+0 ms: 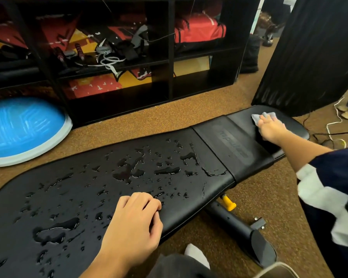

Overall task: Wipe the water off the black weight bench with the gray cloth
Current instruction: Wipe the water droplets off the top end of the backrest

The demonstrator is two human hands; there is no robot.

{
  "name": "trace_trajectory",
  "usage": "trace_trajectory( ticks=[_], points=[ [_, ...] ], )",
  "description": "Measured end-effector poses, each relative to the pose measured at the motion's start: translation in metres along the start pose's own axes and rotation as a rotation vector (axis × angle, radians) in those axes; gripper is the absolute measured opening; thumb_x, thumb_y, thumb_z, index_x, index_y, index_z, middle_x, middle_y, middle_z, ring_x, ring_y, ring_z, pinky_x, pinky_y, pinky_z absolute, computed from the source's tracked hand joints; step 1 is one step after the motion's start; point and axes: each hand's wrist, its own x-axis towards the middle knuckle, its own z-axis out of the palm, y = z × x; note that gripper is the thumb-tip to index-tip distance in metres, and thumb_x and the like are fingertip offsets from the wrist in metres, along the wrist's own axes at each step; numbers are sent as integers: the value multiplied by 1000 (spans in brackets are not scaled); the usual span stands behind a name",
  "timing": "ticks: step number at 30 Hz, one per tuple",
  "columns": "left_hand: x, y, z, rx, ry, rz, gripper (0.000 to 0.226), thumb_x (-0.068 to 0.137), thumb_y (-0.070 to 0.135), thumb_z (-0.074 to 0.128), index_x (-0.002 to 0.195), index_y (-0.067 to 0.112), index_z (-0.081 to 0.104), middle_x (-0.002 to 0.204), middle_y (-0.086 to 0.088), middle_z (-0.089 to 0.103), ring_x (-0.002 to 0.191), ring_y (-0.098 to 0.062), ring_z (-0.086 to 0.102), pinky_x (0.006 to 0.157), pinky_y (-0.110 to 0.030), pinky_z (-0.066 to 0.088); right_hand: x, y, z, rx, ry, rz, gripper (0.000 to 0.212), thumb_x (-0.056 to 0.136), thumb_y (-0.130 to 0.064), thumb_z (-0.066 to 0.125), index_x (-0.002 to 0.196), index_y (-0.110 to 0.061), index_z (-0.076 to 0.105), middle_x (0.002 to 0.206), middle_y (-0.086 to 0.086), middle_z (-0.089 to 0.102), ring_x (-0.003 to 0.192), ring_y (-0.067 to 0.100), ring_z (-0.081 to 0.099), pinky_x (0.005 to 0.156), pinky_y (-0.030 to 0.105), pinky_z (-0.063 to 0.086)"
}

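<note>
On the slick black bench, flat right fingers press the crumpled cloth; left fingers rest loosely curled.

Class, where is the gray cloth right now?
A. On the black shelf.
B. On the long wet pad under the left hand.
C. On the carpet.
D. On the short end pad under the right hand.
D: the gray cloth lies under the right hand on the short end pad of the weight bench.
</note>
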Motion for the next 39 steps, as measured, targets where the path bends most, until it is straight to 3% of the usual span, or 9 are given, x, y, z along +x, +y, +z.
trace_trajectory(
  ticks=[6, 10, 14, 19, 23, 27, 33, 37, 39],
  points=[
    [1, -2, 1, 11, 10, 23, 14, 87, 27, 51, 92, 27, 64, 94, 15, 54, 93, -10, 54, 85, -28, 34, 8, -65, 6, 155, 62, -209, 45, 105, -9, 34, 148, 3, 36, 160, 21, 27, 147, 35, 22, 116, 41, 18],
    [1, -2, 1, 9, 22, 35, 13, 87, 27, 52, 91, 26, 64, 94, 16, 54, 94, -9, 53, 86, -25, 31, -6, -50, 5, 128, 30, -269, 51, 110, -33, 23, 160, -18, 25, 168, -4, 13, 155, 19, 7, 123, 35, 5],
    [2, 0, 1, 8, 22, 27, 12, 87, 26, 52, 92, 27, 63, 94, 15, 54, 94, -9, 53, 85, -27, 33, -29, -29, 6, 243, 69, -128, 46, 109, -30, 32, 156, -29, 34, 166, -8, 23, 153, 21, 20, 120, 42, 21],
    [0, 1, 0, 13, 5, 9, 11, 87, 26, 52, 92, 28, 63, 93, 16, 54, 94, -8, 52, 86, -27, 33, -93, -53, 6, 241, 164, 98, 53, 99, -2, 42, 148, -23, 47, 151, 14, 44, 127, 43, 50, 94, 46, 43],
    [0, 0, 2, 18, 4, 1, 10, 87, 24, 53, 92, 27, 62, 94, 15, 55, 94, -10, 53, 85, -30, 34, -139, -72, 26, 316, 298, 145, 50, 99, -2, 46, 144, -23, 52, 148, 16, 48, 129, 42, 48, 97, 46, 42],
    [-1, 0, 2, 27, 13, 2, 11, 87, 24, 53, 92, 26, 63, 94, 14, 55, 93, -11, 54, 85, -31, 35, -182, -92, 35, 482, 312, 146, 46, 103, -2, 42, 144, -20, 54, 158, 7, 40, 148, 32, 29, 117, 39, 21],
    [-3, 2, 0, 39, 0, -14, 15, 89, 28, 49, 93, 28, 63, 94, 14, 54, 91, -10, 53, 84, -31, 42, -258, -133, 64, 561, 307, -145, 55, 96, 6, 50, 138, -27, 60, 152, 0, 49, 146, 17, 37, 114, 20, 20],
    [-3, 5, -3, 37, 11, 0, 17, 89, 30, 47, 91, 26, 64, 94, 10, 55, 88, -13, 53, 81, -32, 45, -281, -132, 79, 454, 175, -492, 71, 92, 12, 54, 146, -32, 46, 153, -17, 35, 148, 9, 26, 122, 31, 20],
    [-3, 6, -5, 35, 8, 17, 17, 90, 30, 47, 91, 24, 64, 93, 9, 56, 87, -15, 53, 79, -32, 46, -268, -120, 68, 390, 155, -420, 77, 88, 16, 54, 149, -30, 44, 155, -17, 33, 150, 10, 24, 124, 35, 14]
  ],
)
